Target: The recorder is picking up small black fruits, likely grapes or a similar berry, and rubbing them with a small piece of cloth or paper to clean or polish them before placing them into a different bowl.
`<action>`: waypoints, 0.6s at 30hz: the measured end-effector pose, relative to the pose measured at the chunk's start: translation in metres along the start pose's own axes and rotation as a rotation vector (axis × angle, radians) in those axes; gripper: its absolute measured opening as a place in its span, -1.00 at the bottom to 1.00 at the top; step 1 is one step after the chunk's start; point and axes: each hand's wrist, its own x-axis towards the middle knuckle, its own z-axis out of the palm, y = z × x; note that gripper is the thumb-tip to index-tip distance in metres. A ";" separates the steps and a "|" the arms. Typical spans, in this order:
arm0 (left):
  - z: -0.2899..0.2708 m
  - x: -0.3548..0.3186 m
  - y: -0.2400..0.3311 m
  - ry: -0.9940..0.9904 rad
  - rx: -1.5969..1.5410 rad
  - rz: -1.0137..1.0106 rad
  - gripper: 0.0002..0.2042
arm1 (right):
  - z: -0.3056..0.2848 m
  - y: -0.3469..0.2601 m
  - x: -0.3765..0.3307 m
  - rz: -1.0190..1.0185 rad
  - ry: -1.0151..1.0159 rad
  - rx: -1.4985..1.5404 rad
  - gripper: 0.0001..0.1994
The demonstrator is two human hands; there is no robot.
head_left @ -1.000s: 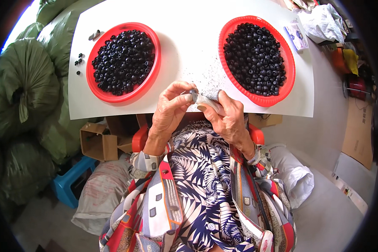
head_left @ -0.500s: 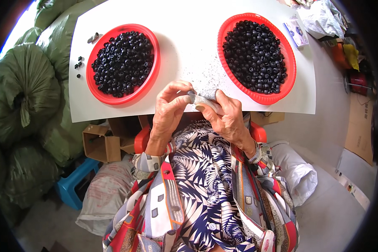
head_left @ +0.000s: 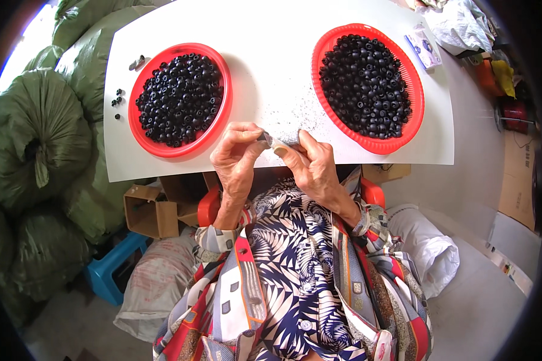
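Note:
Over the near edge of the white table, my hands meet with their fingertips almost touching. My left hand [head_left: 235, 157] is closed in a pinch on a small dark piece [head_left: 263, 138], mostly hidden by the fingers. My right hand [head_left: 315, 172] is closed around a slim whitish-grey wrapped thing [head_left: 276, 143], its end against the dark piece; its exact kind is hidden. To the left stands a round red basin [head_left: 225, 112] full of small black ring-like plastic parts [head_left: 180, 99]. A red slotted basket [head_left: 417, 102] at the right holds more such black parts [head_left: 367, 84].
Black crumbs are scattered on the white table [head_left: 265, 72] between the containers. A few loose black parts [head_left: 118, 100] lie by its left edge. A small box [head_left: 423, 49] sits at the right. Green sacks [head_left: 39, 132], a cardboard box [head_left: 150, 213] and a blue stool [head_left: 111, 271] stand leftward.
Both hands have shifted slightly left and down in the picture, keeping their holds. The table and containers appear slightly lower in the view.

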 end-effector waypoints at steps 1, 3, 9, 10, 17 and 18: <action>-0.001 0.000 -0.001 0.010 0.043 0.010 -0.81 | 0.004 0.003 0.002 -0.006 0.031 0.016 -0.87; 0.002 -0.002 0.001 -0.009 0.079 -0.001 -0.81 | 0.008 0.016 0.007 0.118 0.075 0.118 -0.81; -0.005 -0.002 -0.004 -0.039 -0.308 -0.143 -0.85 | 0.012 0.022 0.014 0.336 0.129 0.286 -0.66; -0.008 -0.003 -0.004 -0.044 -0.317 -0.169 -0.87 | 0.013 0.016 0.013 0.363 0.155 0.311 -0.65; -0.007 -0.001 -0.002 0.018 -0.534 -0.332 -0.84 | 0.007 0.022 0.001 0.196 0.108 0.132 -0.73; -0.007 -0.001 -0.002 0.024 -0.549 -0.344 -0.83 | 0.007 0.025 0.000 0.183 0.125 0.125 -0.72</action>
